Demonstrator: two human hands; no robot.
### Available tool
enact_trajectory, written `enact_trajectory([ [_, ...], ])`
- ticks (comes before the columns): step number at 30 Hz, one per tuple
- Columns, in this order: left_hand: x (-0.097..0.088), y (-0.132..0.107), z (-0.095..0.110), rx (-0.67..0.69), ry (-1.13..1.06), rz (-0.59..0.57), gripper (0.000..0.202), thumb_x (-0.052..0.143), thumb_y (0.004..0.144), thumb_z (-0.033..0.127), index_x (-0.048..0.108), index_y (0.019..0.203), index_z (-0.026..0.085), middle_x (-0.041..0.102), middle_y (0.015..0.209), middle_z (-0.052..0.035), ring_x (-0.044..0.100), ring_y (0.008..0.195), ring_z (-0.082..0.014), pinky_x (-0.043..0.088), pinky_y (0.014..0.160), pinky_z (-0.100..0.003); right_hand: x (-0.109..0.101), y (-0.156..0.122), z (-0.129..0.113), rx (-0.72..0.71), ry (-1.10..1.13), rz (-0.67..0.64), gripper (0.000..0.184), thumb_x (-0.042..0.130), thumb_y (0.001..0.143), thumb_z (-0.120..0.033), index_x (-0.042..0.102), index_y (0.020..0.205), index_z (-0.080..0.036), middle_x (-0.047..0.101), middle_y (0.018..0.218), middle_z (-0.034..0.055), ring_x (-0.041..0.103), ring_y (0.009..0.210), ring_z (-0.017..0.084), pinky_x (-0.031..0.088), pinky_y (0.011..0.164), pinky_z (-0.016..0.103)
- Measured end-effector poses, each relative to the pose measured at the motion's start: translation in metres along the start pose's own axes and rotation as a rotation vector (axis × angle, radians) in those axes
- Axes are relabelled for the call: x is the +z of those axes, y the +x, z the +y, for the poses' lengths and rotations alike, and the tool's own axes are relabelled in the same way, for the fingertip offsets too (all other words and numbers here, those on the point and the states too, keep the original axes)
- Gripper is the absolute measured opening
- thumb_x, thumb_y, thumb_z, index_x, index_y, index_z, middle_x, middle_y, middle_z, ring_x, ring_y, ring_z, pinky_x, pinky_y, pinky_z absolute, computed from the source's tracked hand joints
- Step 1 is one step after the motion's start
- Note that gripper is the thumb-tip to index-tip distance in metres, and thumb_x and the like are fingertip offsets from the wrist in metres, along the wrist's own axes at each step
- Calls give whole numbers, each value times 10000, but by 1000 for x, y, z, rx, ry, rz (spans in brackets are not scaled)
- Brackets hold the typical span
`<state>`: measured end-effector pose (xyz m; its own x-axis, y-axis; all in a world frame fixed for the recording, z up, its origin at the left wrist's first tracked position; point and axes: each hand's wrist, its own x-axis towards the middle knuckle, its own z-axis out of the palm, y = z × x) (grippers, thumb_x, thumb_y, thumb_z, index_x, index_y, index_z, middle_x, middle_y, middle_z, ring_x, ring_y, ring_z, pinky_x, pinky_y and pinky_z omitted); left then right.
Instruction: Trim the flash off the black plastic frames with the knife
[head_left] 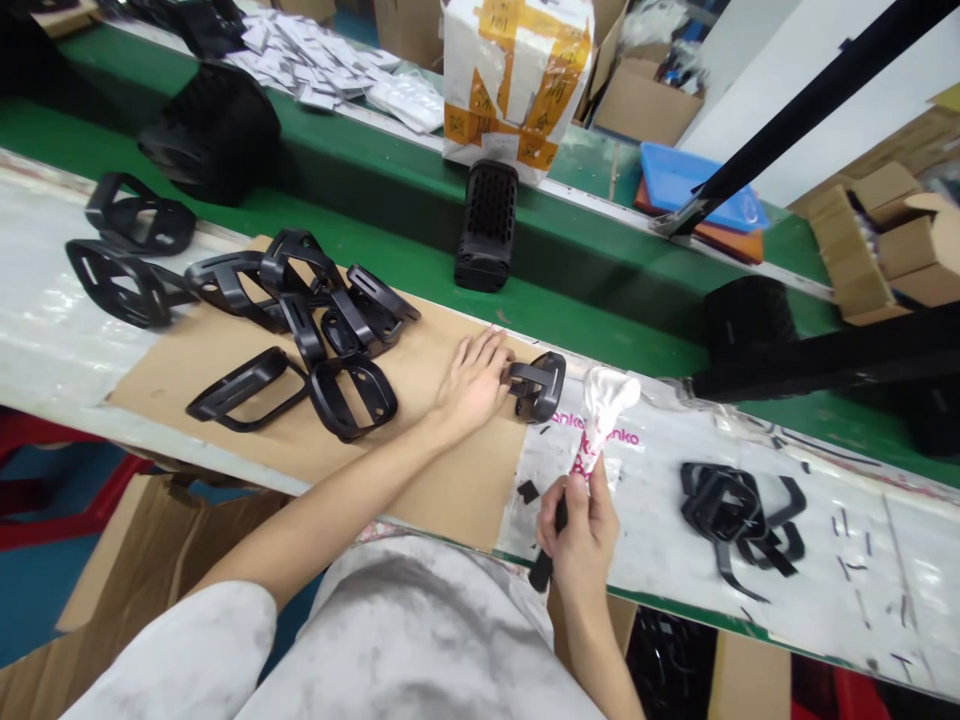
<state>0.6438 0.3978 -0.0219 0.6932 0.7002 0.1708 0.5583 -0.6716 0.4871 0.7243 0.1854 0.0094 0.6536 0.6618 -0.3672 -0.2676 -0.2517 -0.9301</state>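
One black bracket [553, 385] is in centre of frame, at right edge of the cardboard sheet [465, 490], just right of the L hand [472, 380] & touching it; its bar runs approx. left-right. This hand is nearer: palm down, fingers nearly straight, can't tell if it grips. The R hand [579, 525], lower in frame, is closed round a wrapped tool [600, 420], w/ head pointing up-right.
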Motion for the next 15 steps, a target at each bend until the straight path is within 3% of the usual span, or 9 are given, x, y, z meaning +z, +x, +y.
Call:
enact_trajectory([
  [5, 2, -1, -2, 3, -8, 27, 434, 574, 904, 147, 627, 1335, 169, 476, 1690, -138, 338, 1634, -290, 238, 1357, -528, -6, 10, 2, 218, -93, -258, 912, 766, 888, -677, 481, 1635, -237, 542, 599, -95, 266, 344, 59, 268, 296, 192],
  [10, 0, -1, -7, 17, -71, 55, 395, 542, 926, 174, 634, 1309, 191, 517, 1653, -136, 379, 1606, -291, 270, 1340, -525, -31, 23, -13, 26, -210, -145, 916, 744, 909, -652, 453, 1666, -228, 618, 645, -56, 331, 380, 84, 304, 351, 220],
  [13, 1, 0, -16, -23, -264, 124, 321, 451, 994, 218, 653, 1243, 203, 685, 1444, -122, 589, 1419, -270, 431, 1251, -468, -48, 36, -17, -110, -499, -119, 784, 716, 952, -577, 529, 1629, -230, 712, 733, 8, 515, 516, 163, 461, 489, 285],
  [15, 3, -1, -23, -93, -376, 174, 318, 425, 1039, 277, 670, 1231, 214, 767, 1254, -101, 693, 1255, -271, 528, 1158, -458, -57, 45, -17, -199, -677, -112, 674, 717, 957, -520, 614, 1566, -252, 776, 869, 59, 668, 733, 255, 570, 662, 365],
])
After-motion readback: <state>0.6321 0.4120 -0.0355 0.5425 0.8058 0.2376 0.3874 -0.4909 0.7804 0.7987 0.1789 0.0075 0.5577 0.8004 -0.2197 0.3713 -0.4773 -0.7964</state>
